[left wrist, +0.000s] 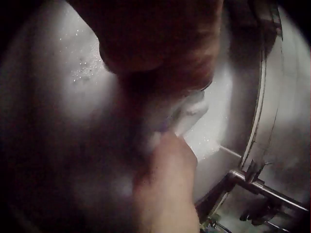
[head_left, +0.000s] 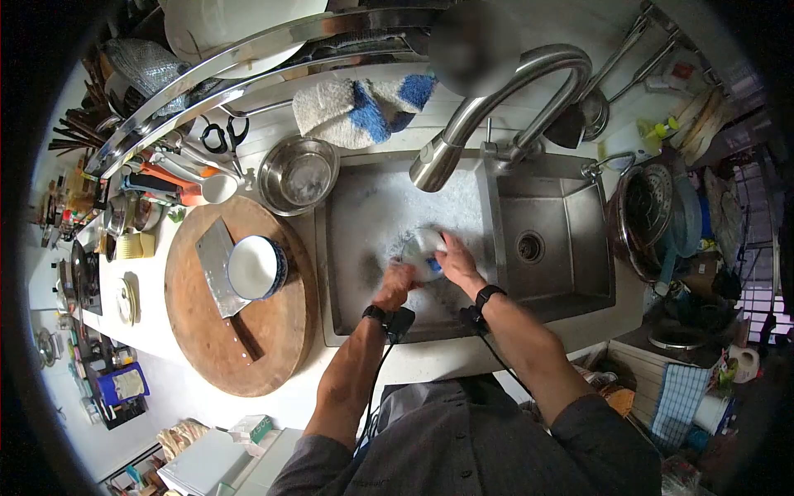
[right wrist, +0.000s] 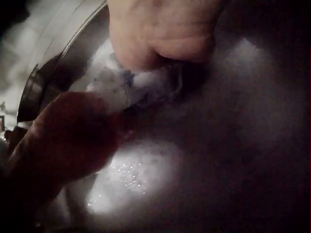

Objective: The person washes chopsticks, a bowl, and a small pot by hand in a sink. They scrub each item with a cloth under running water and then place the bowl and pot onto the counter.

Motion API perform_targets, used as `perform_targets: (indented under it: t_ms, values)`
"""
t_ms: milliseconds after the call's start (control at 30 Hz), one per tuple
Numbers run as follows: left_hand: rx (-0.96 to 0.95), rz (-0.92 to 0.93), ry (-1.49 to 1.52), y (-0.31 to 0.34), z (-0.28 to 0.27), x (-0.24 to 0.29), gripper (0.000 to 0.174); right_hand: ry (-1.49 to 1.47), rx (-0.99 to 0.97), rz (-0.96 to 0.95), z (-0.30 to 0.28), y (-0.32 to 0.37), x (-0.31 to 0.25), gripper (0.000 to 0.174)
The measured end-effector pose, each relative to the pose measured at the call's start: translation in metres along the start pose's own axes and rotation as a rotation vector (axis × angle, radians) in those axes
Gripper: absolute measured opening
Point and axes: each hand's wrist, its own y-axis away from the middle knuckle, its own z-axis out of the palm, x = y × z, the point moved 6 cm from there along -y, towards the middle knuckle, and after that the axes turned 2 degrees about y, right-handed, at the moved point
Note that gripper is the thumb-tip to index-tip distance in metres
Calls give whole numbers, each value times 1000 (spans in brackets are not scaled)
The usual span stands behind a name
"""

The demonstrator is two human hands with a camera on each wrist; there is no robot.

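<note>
Grey shirt front (head_left: 463, 438) fills lower ctr of frame, nearest cam; forearms extend from it into lg sink basin (head_left: 347, 306), ctr, w/ suds (head_left: 356, 198) across its floor. Whitish bowl-like piece (head_left: 426, 245) w/ a bit of blue is there btwn the hands, amid foam; exact shape unclear, wrist views dark + blurred. Left hand (head_left: 399, 283) has fingers curled on its lower-left edge, right hand (head_left: 459, 260) grips its right side; two-sided hold prob. b/c wet, soapy surface slips. Tap (head_left: 471, 112) arches upper ctr-right, spout angled toward lg basin, presumably so water lands there; no stream visible. Small basin (head_left: 571, 273) to right, drain showing. Chopping board (head_left: 285, 322) at left carries cleaver (head_left: 217, 269) + blue-patterned bowl (head_left: 255, 269); bowl overlaps blade, can't tell if resting on it. Board prob. doubles as handy set-down spot. Steel bowl (head_left: 298, 175) just beside sink's upper-left corner, likely for easy reach. Towel (head_left: 360, 112) hangs upper ctr, prob. to dry.
</note>
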Motion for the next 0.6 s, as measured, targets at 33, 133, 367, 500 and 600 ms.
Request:
perform_targets:
  t_ms: [33,133,367,500,600]
  values:
    - [248,-179,685,2,3,-29,28,-33,-129,195,22,-1,21,49]
    - [-211,-43,-848,-4,-12,58,36,-167,-82,270,83,6,61,35]
    - [439,-729,756,15,-19,41,44,-24,-167,312,54,13,22,26]
    - [370,-591,834,11,-26,20,51,137,-59,172,21,1,-5,28]
    - [168,-488,635,0,-32,0,64,181,-82,187,10,-7,-8,34]
